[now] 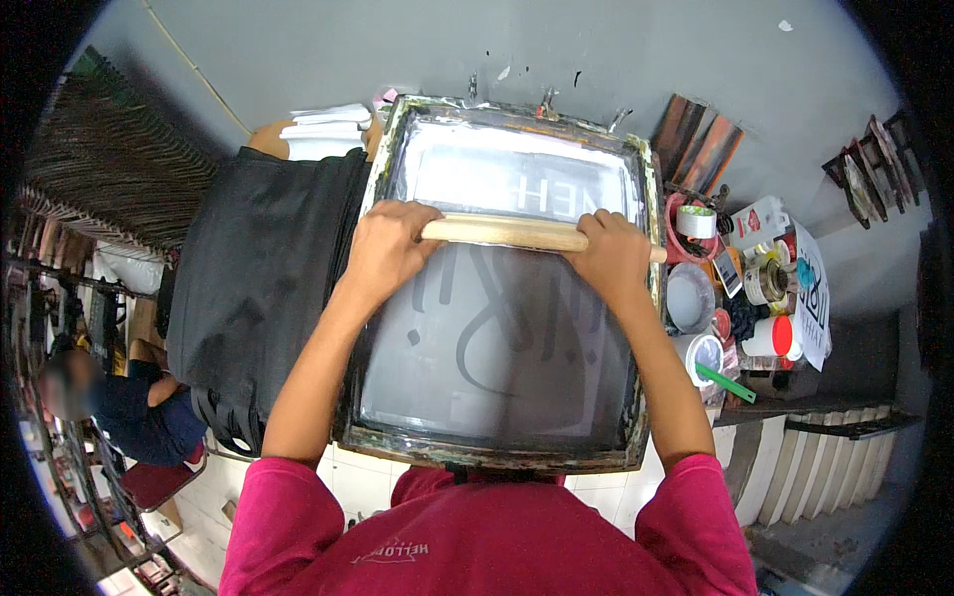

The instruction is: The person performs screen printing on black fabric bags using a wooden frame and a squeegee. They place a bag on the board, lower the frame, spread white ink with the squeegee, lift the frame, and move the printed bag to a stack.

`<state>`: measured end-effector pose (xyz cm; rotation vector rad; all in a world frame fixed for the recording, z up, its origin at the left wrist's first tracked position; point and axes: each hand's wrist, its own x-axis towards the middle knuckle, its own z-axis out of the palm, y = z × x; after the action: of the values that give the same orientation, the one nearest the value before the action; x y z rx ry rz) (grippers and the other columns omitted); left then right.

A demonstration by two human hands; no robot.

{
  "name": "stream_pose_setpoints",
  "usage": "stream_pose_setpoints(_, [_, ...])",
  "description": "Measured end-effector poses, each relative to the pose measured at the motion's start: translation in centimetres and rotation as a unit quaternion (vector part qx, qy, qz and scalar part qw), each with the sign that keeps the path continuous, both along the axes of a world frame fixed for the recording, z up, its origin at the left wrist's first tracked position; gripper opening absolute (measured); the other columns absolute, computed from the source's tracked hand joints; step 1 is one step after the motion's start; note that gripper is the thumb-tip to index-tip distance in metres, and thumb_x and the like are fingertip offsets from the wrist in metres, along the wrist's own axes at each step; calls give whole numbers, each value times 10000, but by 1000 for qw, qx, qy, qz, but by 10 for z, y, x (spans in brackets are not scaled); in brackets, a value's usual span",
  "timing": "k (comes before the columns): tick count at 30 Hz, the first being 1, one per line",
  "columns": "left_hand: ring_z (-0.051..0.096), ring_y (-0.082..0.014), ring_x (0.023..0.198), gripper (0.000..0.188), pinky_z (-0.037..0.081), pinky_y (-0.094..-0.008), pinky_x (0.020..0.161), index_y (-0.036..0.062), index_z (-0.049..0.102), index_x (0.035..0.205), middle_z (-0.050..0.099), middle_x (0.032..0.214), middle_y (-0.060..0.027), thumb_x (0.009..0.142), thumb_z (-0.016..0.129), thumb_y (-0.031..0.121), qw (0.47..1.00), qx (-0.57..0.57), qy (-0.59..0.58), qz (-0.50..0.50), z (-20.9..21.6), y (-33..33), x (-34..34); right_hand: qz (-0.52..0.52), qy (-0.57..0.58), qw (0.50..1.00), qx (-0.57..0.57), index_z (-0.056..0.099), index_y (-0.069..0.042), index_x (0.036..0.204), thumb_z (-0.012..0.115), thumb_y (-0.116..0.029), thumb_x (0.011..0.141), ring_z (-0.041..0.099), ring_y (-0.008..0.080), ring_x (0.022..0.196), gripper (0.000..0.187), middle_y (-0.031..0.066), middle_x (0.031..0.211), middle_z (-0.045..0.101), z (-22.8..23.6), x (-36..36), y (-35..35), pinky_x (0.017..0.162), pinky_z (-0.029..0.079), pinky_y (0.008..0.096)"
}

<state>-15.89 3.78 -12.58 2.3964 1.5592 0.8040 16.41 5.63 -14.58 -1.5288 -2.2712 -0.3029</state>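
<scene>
A wooden-handled squeegee (505, 234) lies crosswise over a screen printing frame (651, 397), a little beyond the middle of its mesh (477, 343). My left hand (390, 246) is closed around the squeegee's left end. Toward the other end, my right hand (609, 258) grips it too, and a bit of the wood sticks out past that hand. Below the handle the mesh looks dark grey with large curved markings; beyond it the surface is pale and shiny with letter shapes. The squeegee's blade is mostly hidden under the handle.
Stacked black fabric pieces (263, 268) lie left of the frame, white papers (328, 134) behind them. At right stand tubs, a red-lidded jar (773, 336) and a green stick (727, 382) on a white tub. A person (159, 407) sits at the far left.
</scene>
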Motion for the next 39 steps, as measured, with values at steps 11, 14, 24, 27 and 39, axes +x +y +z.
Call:
stream_pose_setpoints(11, [466,-361,1430,827,334,-428,1194,-40,439,1505,494,1521,-256,826,810,253,923,-158,-286,206,7,-162,-59,11,44,999,28,717,-96,870,840,-326,722,691,306,826,300,83,847,684,17,4,43,733,543,442])
stream_pose_setpoints(14, [445,-357,1447,983,333,-420,1198,-49,397,1527,454,1550,-261,746,869,313,929,-204,-232,202,1,-215,-80,-16,26,999,-29,752,-89,934,851,-445,725,713,339,857,424,122,922,729,28,-3,95,787,548,451])
stream_pose_setpoints(24, [305,-423,1512,1404,172,-568,1253,-8,186,1605,264,1647,-269,530,982,418,965,-185,-36,185,-44,-271,-78,-18,-9,987,-161,687,-77,1221,858,-556,694,679,353,1100,732,183,1173,723,42,-9,190,1001,454,491])
stream_pose_setpoints(27, [334,-426,1497,1375,212,-567,1241,-18,189,1601,282,1639,-275,559,969,425,974,-151,-39,163,-54,-268,-82,-20,32,992,-124,662,-68,1272,843,-522,737,646,352,1172,725,196,1260,687,35,4,186,1023,445,481])
stream_pose_setpoints(39, [421,-451,1428,1577,334,-541,1202,31,67,1619,285,1610,-300,497,722,924,916,271,-240,173,5,-236,-74,117,124,981,94,705,-24,1185,815,-265,833,671,374,1105,440,173,1189,712,256,23,-117,967,508,419])
